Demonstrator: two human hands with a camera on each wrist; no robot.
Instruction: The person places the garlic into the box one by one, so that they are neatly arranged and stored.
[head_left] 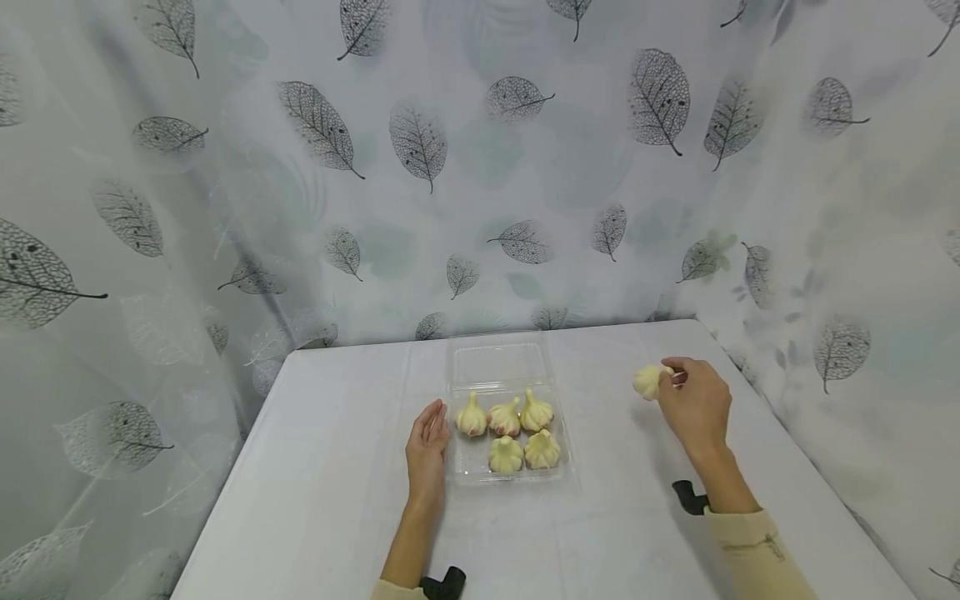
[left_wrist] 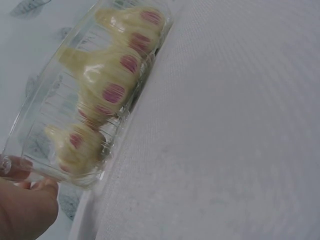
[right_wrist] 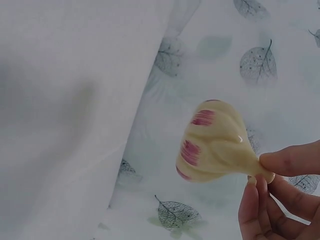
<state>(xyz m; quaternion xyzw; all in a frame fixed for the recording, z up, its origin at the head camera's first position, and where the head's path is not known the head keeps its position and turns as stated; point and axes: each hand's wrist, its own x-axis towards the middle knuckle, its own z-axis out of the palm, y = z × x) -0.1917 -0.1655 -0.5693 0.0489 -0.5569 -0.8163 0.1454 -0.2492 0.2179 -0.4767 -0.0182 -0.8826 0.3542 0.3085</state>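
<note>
In the head view, a clear plastic box (head_left: pixel 465 468) with its lid (head_left: pixel 498 364) folded back lies on the table, holding several garlic bulbs (head_left: pixel 506 455) in two rows. My left hand (head_left: pixel 427 454) rests against the box's left side, its fingers fairly straight. The left wrist view shows the fingers (left_wrist: pixel 42 192) at the box's end, partly behind the clear wall. To the right of the box, my right hand (head_left: pixel 697 404) holds one more garlic bulb (right_wrist: pixel 212 142) in the air, pinching its stem between thumb and fingers. That bulb is pale yellow with pinkish-purple patches.
A white cloth covers the table (head_left: pixel 330 467). Behind it and along both sides hangs a pale curtain (head_left: pixel 480 167) printed with grey leaves. The table's right edge runs close beyond my right hand.
</note>
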